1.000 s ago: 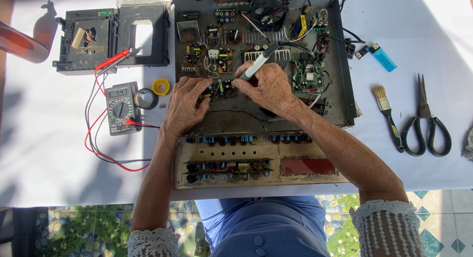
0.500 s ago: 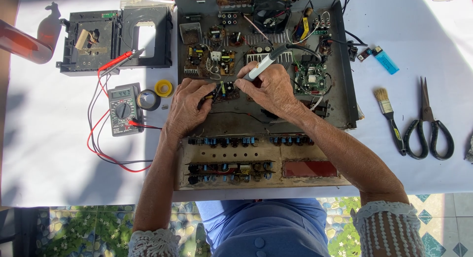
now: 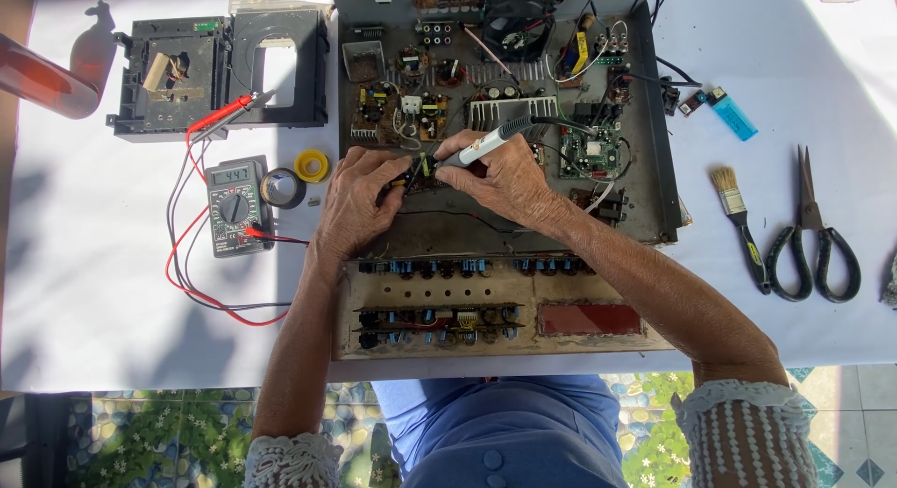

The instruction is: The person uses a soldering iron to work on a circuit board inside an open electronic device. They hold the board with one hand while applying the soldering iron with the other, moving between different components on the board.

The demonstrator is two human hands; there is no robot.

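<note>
Down at the middle of the open chassis: that's where I've got both hands, right over the small parts on the board.
Soldering iron (image 3: 486, 144): gripped in my right hand (image 3: 500, 175), fingers wrapped round the pale handle, tip pointing down-left at the joint between my hands.
Left hand (image 3: 360, 193): fingertips pressed together, pinching something small and dark at the board; can't tell if it's a lead or a component.
Amplifier chassis (image 3: 654, 123): lid off, boards, heatsink and fan all exposed, front panel strip nearest my body.
Risk, burn: I reckon the hot tip sits very near my left fingertips, so a slip would catch skin.
Risk, bridge: parts are crowded there, so too much solder or a wobble could join neighbouring pads.
Risk, cord: the iron's black cable trails over the boards and could snag loose wires.
Multimeter (image 3: 232, 208): grey-green, left of the chassis on the white table (image 3: 112, 292), red leads looping round it.
Tape rolls (image 3: 297, 175): one yellow, one dark, just beside the meter.
Drive tray unit (image 3: 220, 72): black, top left, small green label on its edge.
Lighter (image 3: 733, 119): blue, right of the chassis.
Brush (image 3: 738, 226) and scissors (image 3: 813, 236): side by side, far right.
</note>
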